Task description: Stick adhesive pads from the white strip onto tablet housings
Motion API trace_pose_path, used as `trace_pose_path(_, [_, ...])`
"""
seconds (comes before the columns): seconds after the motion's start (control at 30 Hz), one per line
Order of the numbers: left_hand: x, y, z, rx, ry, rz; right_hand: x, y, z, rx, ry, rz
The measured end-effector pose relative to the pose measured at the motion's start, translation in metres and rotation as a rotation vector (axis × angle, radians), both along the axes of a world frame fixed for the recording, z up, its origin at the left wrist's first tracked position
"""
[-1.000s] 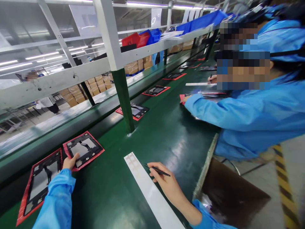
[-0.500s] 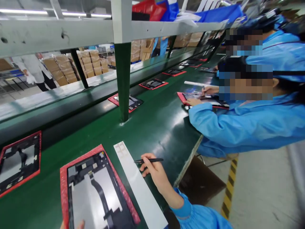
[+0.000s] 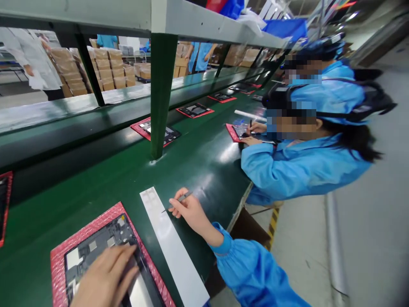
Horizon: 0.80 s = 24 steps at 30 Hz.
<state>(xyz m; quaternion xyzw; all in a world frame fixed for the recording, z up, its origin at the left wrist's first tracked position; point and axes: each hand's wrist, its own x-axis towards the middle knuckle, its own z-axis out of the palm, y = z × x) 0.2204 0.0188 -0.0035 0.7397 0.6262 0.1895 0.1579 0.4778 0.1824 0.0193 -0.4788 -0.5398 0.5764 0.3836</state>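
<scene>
**Thin panel under the left hand, tweezers in the right**

A flat device panel (image 3: 102, 232) lies on red bubble wrap (image 3: 86, 232) at the near left of the green surface (image 3: 204, 162). The person's left hand (image 3: 105, 277) spreads across it, thumb and index tips apart; nothing is visibly gripped, and firm contact cannot be confirmed. The right hand's fingers pinch slim tweezers (image 3: 183, 197), points down over a white strip (image 3: 175, 251) just beside the wrap.

The panel looks light, stiff and fragile – likely slick on its bare metal, with exposed parts that would dislike pressure. It would be best held by 2 opposite edges, or carried on the wrap, which should give softly and cushion it. The strip seems thin, probably bendable; the tweezers suit a light pinch along the shank.

Above, a shelf (image 3: 207, 21) bears red and blue bins (image 3: 231, 7); their contents are hidden. Behind, stacked cardboard boxes (image 3: 105, 64) stand under clear film – insides unseen.
</scene>
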Motion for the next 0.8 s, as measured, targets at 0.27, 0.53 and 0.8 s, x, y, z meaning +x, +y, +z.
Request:
trace_pose_path(0.27, [0.066, 0.082, 0.001, 0.169, 0.325, -0.325, -0.008, 0.002, -0.014, 0.123, -0.188, 0.071])
trace_pose_path(0.53, [0.062, 0.075, -0.001, 0.184, 0.336, -0.308, -0.007, -0.001, -0.006, 0.137, -0.31, 0.101])
trace_pose_path(0.8, [0.064, 0.077, 0.008, 0.195, 0.346, -0.297, -0.006, -0.003, -0.009, 0.132, -0.272, 0.091])
